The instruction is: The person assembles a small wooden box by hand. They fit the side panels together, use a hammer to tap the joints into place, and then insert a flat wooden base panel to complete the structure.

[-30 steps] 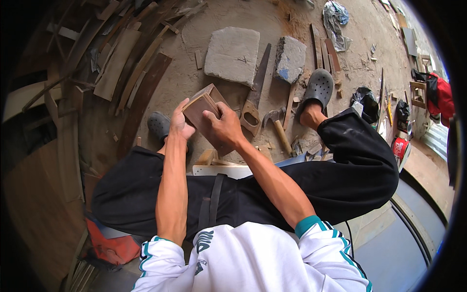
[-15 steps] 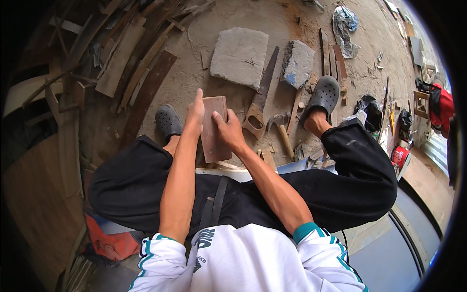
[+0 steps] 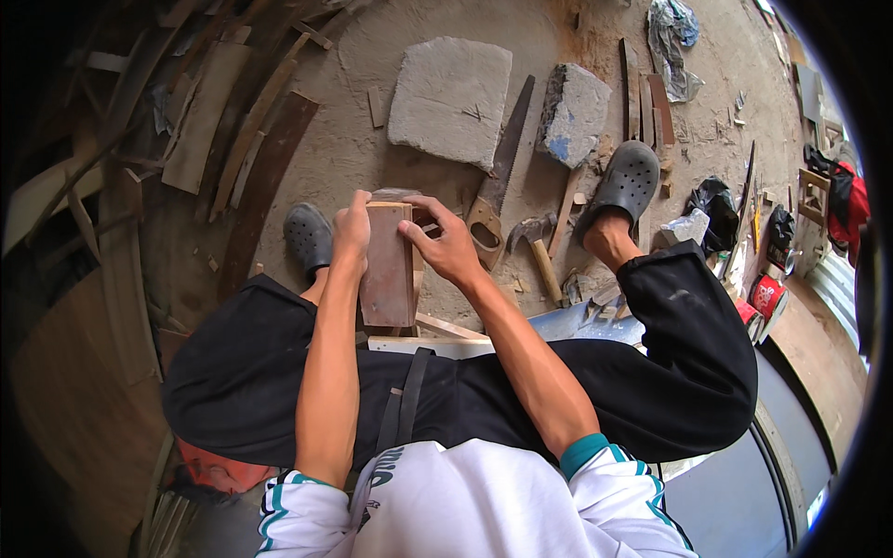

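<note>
Left hand [image 3: 352,228] holds the left edge of a boxy brown wooden piece [image 3: 385,270]; the right hand [image 3: 446,244] grips its far right corner, thumb on the upper face. From my remote view, the piece sits centrally, just beyond the lap. Rightward I see a handsaw [image 3: 509,153] and a hammer [image 3: 545,270]; farther off, a pale slab [image 3: 450,100].

A handsaw [image 3: 508,156] between a slab [image 3: 449,102] and a block [image 3: 574,113] — hammer [image 3: 543,264] nearby
</note>
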`<act>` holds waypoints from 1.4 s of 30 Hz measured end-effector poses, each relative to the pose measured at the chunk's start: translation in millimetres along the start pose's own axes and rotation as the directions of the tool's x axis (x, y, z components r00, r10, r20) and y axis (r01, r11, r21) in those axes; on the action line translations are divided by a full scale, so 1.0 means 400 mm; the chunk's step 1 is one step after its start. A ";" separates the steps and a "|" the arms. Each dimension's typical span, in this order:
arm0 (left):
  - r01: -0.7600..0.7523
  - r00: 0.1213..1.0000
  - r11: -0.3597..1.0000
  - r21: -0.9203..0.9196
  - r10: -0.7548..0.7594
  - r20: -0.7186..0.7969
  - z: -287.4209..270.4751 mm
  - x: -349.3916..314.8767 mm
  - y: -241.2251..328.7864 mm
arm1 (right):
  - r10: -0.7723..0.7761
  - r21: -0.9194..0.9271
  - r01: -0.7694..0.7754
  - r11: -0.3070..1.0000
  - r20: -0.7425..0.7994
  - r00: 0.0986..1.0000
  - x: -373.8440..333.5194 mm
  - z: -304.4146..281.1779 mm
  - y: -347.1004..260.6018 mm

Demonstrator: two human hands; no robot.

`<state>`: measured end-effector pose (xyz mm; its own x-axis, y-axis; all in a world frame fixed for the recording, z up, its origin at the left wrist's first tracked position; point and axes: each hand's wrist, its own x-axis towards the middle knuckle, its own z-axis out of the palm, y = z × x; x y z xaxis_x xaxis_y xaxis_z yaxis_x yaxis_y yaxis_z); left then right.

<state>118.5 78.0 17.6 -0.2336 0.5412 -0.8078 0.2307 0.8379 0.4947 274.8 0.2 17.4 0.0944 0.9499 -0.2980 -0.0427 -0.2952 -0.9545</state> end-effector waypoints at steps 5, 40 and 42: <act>0.012 0.992 0.997 0.076 -0.002 -0.129 0.016 -0.031 0.034 | -0.042 -0.011 0.042 0.999 -0.074 0.996 0.000 0.009 0.024; 0.014 1.000 0.800 -0.600 -0.002 0.021 -0.162 -0.099 0.065 | -0.186 -0.826 -0.079 0.558 -0.218 0.958 0.368 -0.260 0.170; 0.144 0.891 0.701 -0.698 0.215 0.400 -0.271 -0.044 -0.001 | -0.200 -0.842 -0.055 0.537 -0.191 0.961 0.371 -0.252 0.174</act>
<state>20.1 75.8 66.4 0.2197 0.6342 -0.7413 -0.5313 0.7151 0.4543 386.0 110.3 -94.7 0.2892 0.9523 -0.0977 0.8091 -0.2977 -0.5067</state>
